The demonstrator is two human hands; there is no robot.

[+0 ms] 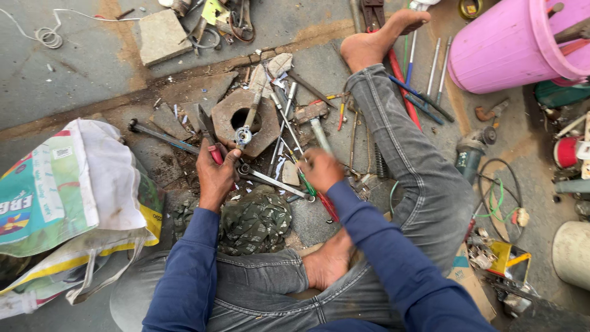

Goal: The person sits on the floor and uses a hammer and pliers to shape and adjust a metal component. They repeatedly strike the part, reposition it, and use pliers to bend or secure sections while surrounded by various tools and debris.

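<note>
Fingers of left hand [216, 174] are wrapped tight round red-handled pliers [209, 136], jaws pointing up and away, toward the hex block [244, 121]. Whether the jaws bite anything: cannot tell, the tip is lost in the clutter. Right hand [319, 169] is curled in a fist round a green-handled tool [307, 184], likely a screwdriver, shaft angled down toward the knee.

Between the 2 hands lies a chrome wrench [270, 181], loose on the ground, touching neither hand as far as I can see. Just below it, a camo cloth [255, 222], bunched.

Progress, judged only from how things lie: both tools gripped, nothing visibly joined, cut or taken apart. No finished piece set aside. Looks early or mid-way; the working step itself is not yet showing.

Further out: a hammer [253, 104] rests across the hole in the hex block. Stone slab [161, 35] up top, a white wire coil [49, 37] top left. Printed sack [67, 190] beside the left arm. Pink bucket [510, 43] top right, an angle grinder [472, 150] by the right leg, loose rods and screwdrivers near the bare foot [375, 40].
</note>
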